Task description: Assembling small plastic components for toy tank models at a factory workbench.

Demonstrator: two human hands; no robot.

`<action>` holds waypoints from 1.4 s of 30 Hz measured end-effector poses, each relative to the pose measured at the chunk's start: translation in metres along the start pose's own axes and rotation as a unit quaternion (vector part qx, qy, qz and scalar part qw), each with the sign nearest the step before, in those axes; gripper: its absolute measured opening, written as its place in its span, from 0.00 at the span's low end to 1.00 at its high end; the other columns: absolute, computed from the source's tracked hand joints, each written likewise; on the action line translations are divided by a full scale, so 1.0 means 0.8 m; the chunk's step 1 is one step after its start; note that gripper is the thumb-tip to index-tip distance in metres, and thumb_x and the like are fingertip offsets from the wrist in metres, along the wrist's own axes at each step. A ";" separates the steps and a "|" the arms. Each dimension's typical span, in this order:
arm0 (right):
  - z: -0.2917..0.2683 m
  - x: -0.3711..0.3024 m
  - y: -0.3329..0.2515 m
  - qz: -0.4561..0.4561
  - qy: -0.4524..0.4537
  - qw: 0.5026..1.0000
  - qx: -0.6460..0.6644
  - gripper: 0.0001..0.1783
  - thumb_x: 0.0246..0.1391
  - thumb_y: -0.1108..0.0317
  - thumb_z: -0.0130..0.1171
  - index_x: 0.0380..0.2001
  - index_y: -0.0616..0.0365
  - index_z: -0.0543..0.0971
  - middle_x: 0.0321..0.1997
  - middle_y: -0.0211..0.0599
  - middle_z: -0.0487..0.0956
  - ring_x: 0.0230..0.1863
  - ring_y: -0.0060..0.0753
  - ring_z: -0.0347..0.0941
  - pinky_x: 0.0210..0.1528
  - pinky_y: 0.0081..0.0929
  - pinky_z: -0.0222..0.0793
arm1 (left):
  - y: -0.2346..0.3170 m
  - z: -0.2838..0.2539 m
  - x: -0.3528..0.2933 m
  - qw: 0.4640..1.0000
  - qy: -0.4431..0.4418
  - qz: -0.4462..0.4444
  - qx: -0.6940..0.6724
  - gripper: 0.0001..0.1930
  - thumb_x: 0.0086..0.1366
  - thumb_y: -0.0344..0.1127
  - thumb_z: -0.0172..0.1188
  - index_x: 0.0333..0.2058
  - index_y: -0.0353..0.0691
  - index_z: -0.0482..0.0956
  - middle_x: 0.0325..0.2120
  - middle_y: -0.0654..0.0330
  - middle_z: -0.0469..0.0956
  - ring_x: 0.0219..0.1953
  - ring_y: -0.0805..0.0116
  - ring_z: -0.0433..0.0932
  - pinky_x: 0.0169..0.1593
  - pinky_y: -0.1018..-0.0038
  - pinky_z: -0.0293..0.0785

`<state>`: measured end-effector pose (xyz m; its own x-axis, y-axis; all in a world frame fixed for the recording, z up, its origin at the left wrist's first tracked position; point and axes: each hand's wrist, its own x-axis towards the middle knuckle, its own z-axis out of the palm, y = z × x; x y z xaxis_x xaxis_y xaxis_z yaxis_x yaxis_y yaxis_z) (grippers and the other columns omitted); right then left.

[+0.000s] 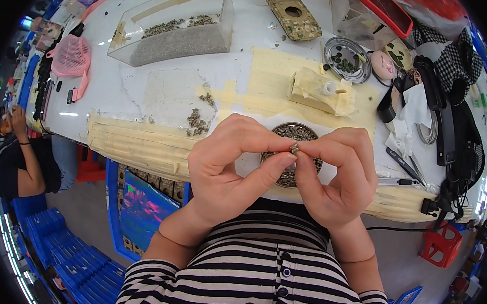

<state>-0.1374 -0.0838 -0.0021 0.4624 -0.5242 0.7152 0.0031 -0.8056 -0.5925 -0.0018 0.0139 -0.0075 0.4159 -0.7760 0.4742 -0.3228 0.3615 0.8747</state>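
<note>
A tiny silvery metal piece (294, 148) is pinched between the fingertips of both hands; its exact kind is too small to make out. My left hand (223, 164) has thumb and forefinger closed on one side of it, and my right hand (338, 173) grips the other side the same way. Right beneath the fingers lies a round dish (290, 125) filled with many similar metal pieces, partly hidden by my hands. Small heaps of metal pieces (197, 123) lie on the table to the left of my left hand.
A transparent bin (174, 51) of small parts stands at the far left. Farther right are a camouflage-patterned model hull (293, 17), a tape-wrapped block (318, 92), a round tray (350, 42) with green pieces and tweezers (417, 168). Another person (25, 165) sits at left.
</note>
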 end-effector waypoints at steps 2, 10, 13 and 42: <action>0.001 -0.001 -0.001 -0.006 0.002 1.000 -0.010 0.13 0.36 0.79 0.71 0.30 0.58 0.82 0.27 0.32 0.76 0.27 0.33 0.71 0.28 0.26 0.66 | -0.002 -0.001 -0.001 1.000 0.003 0.009 0.014 0.09 0.53 0.21 0.68 0.35 0.34 0.83 0.28 0.58 0.81 0.31 0.67 0.76 0.38 0.74 0.70; 0.000 0.000 0.000 -0.033 -0.003 0.999 -0.022 0.14 0.36 0.79 0.71 0.31 0.57 0.82 0.28 0.32 0.77 0.27 0.32 0.71 0.27 0.25 0.66 | -0.001 -0.002 -0.001 1.000 0.001 0.002 0.009 0.10 0.52 0.20 0.68 0.35 0.35 0.83 0.29 0.58 0.81 0.31 0.67 0.76 0.38 0.74 0.70; -0.001 0.000 0.000 -0.015 -0.001 1.000 -0.009 0.14 0.37 0.80 0.70 0.31 0.57 0.82 0.28 0.32 0.77 0.28 0.32 0.71 0.28 0.25 0.66 | -0.002 0.000 0.003 0.999 0.003 0.030 0.036 0.10 0.52 0.20 0.68 0.35 0.35 0.84 0.29 0.59 0.81 0.31 0.66 0.77 0.38 0.73 0.70; -0.045 0.052 0.032 0.046 -0.041 0.980 -0.190 0.10 0.46 0.74 0.68 0.35 0.58 0.83 0.32 0.35 0.79 0.35 0.36 0.71 0.36 0.28 0.67 | -0.014 0.002 0.019 0.962 0.055 0.148 0.221 0.13 0.48 0.21 0.71 0.34 0.38 0.84 0.28 0.61 0.81 0.31 0.63 0.75 0.35 0.72 0.71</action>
<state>-0.1501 -0.1360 0.0260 0.5155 -0.5883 0.6230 -0.3650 -0.8086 -0.4615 0.0069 -0.0026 -0.0104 0.3295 -0.6050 0.7249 -0.7606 0.2847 0.5834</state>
